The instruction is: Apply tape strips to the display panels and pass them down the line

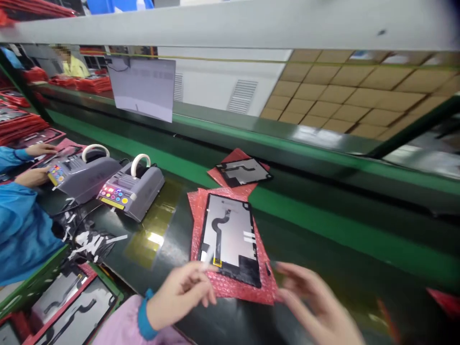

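Note:
A tablet screen panel (233, 235) lies back side up on red bubble-wrap bags (244, 291), a dark curved flex cable (218, 235) running down it. White tape strips (249, 236) are stuck near its right edge. At its lower left corner, my left hand (185, 290) has curled fingers, with a blurred pale strip (207, 258), apparently white tape, at the fingertips. My right hand (312, 297) is off the lower right corner, thumb and forefinger apart, smeared by motion. Between it and the panel is a small black piece (268, 268).
Two grey tape dispensers (131, 191) stand at left, beside a co-worker's blue sleeve (21, 230). Behind the panel lies another screen panel (244, 171) on a red bag. A green crate (118, 292) at lower left holds more panels. A rail (230, 28) crosses above.

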### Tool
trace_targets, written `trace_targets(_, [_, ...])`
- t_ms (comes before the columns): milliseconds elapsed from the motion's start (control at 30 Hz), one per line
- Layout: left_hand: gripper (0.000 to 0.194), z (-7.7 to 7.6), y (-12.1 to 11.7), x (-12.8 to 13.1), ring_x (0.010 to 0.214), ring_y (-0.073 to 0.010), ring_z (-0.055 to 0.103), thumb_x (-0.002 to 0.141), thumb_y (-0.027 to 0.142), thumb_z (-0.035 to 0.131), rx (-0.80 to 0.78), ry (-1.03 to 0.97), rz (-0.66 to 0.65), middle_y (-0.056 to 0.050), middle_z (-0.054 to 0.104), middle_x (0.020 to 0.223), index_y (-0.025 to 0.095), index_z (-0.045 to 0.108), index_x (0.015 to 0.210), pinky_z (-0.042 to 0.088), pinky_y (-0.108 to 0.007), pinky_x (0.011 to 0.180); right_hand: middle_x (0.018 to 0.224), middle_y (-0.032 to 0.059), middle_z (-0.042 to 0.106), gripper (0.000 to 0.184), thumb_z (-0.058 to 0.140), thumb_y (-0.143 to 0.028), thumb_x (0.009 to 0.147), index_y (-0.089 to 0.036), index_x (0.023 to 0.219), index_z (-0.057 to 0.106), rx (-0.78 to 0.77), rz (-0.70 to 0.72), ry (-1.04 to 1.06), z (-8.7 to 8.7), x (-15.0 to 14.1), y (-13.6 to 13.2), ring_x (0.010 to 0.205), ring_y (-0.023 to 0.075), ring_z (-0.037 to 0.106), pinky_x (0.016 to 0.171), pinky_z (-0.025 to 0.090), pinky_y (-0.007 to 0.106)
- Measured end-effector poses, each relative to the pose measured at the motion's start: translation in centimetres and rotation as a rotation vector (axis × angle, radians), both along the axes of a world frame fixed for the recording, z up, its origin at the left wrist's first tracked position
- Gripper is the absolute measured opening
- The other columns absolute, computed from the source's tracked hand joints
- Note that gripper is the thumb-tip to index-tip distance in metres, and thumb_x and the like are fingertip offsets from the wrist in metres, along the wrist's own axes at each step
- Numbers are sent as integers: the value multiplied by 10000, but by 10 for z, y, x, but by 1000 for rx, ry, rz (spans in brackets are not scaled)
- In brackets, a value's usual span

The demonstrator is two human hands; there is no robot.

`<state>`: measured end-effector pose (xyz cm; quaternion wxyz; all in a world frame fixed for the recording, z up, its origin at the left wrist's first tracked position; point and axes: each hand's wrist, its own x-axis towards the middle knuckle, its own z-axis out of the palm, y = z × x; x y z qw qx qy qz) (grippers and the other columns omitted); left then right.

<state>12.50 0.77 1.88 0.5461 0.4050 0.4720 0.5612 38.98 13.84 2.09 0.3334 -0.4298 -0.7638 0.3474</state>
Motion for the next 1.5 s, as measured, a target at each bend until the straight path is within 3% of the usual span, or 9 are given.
trace_targets(100, [508,4,16,27,576,-110,550,922,559,558,17,23,-162,-51,667,740,145,607,1212,448,-247,599,1123,112,676,388,746,-561,746,-250,977,757,-256,307,100,20,-63,1,898,244,665,715,555,326])
trace_targets(333, [527,6,27,13,562,-125,543,969,528,440,-75,23,-291,-58,666,755,142,543,1313,396,-228,498,1003,83,688,235,789,-453,714,-243,612,759,-298,313,32,34,-120,48,968,262,618,920,462,423])
trace_targets(500, [327,16,46,-11,867,-215,614,989,212,392,86,764,-190,-94,684,927,176,680,1140,488,-362,829,932,56,666,182,837,-361,677,-243,573,746,-232,246,-129,1,-138,91,960,253,589,924,417,418])
trace_targets(600, [345,15,62,-23,901,-259,566,967,137,401,147,1198,-135,-109,632,961,165,658,1195,488,-400,806,929,44,656,185,823,-372,713,-241,601,756,-201,251,-218,-9,-148,98,966,246,576,923,386,414])
trace_targets(833, [305,2,82,-26,878,-259,494,977,268,504,117,1523,-154,-83,552,951,218,625,1252,480,-400,757,911,28,659,237,787,-471,764,-279,628,769,-112,222,-346,-12,-154,96,976,256,557,880,333,423])
trace_targets(1067, [339,0,81,-24,866,-254,509,964,217,508,93,1425,-142,-75,542,917,231,621,1283,492,-400,756,985,55,598,378,806,-531,701,-222,857,655,39,48,-281,-19,-167,109,891,246,580,797,405,367])
trace_targets(1233, [225,-9,64,-36,868,-223,574,953,263,491,45,1007,192,-76,562,960,194,640,1107,503,-383,817,1012,119,593,374,591,-553,855,-199,971,553,150,-253,-235,-9,-150,132,976,292,566,815,423,381])
trace_targets(1300, [218,-14,56,-41,780,-201,595,944,358,501,-96,793,288,-48,585,885,185,595,1036,506,-355,769,938,95,619,354,541,-549,870,-208,964,541,58,-313,-287,-5,-122,129,887,272,593,748,423,356])
trace_targets(1500, [375,-19,60,-35,558,-142,448,824,528,580,-238,513,112,59,429,573,229,432,652,379,-268,577,625,12,612,335,541,-540,837,-252,668,518,-317,-132,-480,-11,-58,87,598,216,571,592,379,312])
